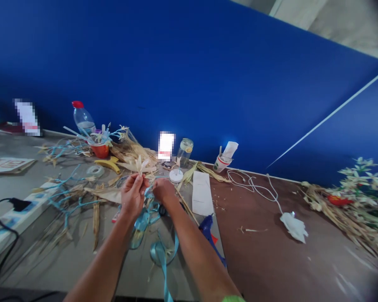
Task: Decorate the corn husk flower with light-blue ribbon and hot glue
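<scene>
My left hand (134,195) pinches a small pale flower (140,165) that looks made of dried husk, its petals pointing up. Close beside it, my right hand (164,191) is closed, with light blue ribbon (149,192) showing at its fingertips. The fingers partly hide where ribbon and stem meet. Below the hands, more blue ribbon lies in loose loops. A ribbon roll (157,253) sits nearer the front edge, one strand rising beside my right forearm. A white round spool (176,175) stands just beyond my right hand.
Dried husks (132,153) and blue-wrapped stems (66,205) spread leftward. Behind are a red cup (100,150), a bottle (82,119) and a glass jar (185,152). At right lie a blue glue gun (208,228), white paper (203,195), a white cable (255,184) and flower bundle (343,214).
</scene>
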A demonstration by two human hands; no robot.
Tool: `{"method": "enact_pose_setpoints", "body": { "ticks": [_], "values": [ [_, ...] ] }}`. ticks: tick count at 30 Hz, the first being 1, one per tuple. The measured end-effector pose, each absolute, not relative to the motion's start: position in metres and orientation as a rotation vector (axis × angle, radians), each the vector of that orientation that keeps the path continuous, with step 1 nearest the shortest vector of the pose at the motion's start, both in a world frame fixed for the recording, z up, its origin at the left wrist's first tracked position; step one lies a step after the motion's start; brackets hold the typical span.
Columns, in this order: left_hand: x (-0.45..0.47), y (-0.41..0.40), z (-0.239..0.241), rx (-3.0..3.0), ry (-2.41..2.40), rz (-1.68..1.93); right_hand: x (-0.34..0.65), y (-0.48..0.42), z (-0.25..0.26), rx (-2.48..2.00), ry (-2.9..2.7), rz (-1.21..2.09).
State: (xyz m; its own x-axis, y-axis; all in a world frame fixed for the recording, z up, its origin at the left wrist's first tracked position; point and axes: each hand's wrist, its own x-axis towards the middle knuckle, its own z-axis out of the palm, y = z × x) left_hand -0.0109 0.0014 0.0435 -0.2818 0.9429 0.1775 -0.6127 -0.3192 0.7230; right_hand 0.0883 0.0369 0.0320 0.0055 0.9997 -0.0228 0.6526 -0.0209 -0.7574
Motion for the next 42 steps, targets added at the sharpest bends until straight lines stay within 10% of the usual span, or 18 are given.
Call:
{"method": "enact_pose_setpoints", "body": {
  "ticks": [24,42],
  "values": [
    [-0.006,0.005,0.019,0.892,0.725,1.253,0.170,0.018,0.127,-0.735,-0.689,1.405],
    [-0.007,0.007,0.028,0.751,0.744,1.583,0.264,0.007,0.204,-0.675,-0.945,0.521]
  ]
}}
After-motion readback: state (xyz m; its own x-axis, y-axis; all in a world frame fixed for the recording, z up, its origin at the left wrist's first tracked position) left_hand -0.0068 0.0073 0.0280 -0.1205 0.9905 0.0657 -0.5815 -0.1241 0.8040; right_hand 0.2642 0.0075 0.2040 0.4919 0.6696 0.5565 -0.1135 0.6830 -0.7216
